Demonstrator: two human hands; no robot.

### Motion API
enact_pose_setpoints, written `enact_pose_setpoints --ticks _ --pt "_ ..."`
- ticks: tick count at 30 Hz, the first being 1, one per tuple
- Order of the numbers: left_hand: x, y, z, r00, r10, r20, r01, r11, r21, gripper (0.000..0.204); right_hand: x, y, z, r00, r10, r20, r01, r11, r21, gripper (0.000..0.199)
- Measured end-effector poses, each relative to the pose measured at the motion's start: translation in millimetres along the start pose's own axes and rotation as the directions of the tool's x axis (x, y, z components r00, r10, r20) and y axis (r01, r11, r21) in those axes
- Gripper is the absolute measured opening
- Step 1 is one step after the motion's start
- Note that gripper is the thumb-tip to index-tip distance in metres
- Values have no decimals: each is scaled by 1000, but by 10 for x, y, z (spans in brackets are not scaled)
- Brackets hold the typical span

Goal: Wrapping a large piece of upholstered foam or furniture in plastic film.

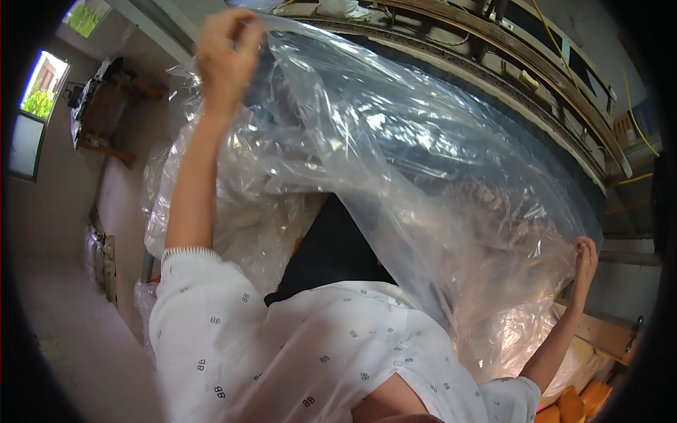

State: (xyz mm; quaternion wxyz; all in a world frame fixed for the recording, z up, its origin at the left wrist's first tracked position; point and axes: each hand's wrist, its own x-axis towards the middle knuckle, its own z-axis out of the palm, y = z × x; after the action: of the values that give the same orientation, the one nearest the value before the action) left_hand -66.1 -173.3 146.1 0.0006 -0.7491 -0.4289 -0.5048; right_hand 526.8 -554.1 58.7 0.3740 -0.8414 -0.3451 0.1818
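Both hands grip one large sheet of clear plastic film (395, 169) in the head view. Raised high, the left hand (227, 56) closes its fingers over the film's upper edge, pinching a gathered fold. Far off to the other side and lower down, the right hand (585, 257) is stretched out with its fingers curled on the film's far edge. Between the two hands the film spans as a wide, crinkled, glossy sail, slanting down from the left hand to the right one and billowing outward away from the person. More film hangs bunched below the left forearm and below the right hand.

Beneath the film, between the arms, a dark cloth or panel (331, 254) shows, near the person's chest. White sleeves with a small dark print (233, 331) cover both upper arms. Beyond the film, past the span between the hands, runs a long wooden frame (536, 77) with yellow cables. Left of the left arm stands a dark wooden table (106, 106) near bright windows (44, 84). Orange blocks (571, 405) lie below the right elbow.
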Motion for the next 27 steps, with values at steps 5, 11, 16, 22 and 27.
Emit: enact_pose_setpoints --ticks 5,11,16,22,27 --pt "-971 122 480 719 284 634 -337 941 -39 69 54 283 -252 972 -148 -183 137 988 -68 21" --pt "-944 -296 559 830 79 552 -97 995 4 62 219 752 -591 955 -207 -215 114 919 -378 26" --pt "-550 -608 591 943 -53 330 -14 980 198 49 210 783 -700 958 -105 -266 -11 917 -399 29" --pt "-97 -1089 712 850 -389 355 337 920 202 52 362 1196 -857 969 -61 -239 69 997 23 24" --pt "55 -1067 870 700 -501 508 421 865 274 43 442 1324 -903 951 -11 -308 46 993 105 24"
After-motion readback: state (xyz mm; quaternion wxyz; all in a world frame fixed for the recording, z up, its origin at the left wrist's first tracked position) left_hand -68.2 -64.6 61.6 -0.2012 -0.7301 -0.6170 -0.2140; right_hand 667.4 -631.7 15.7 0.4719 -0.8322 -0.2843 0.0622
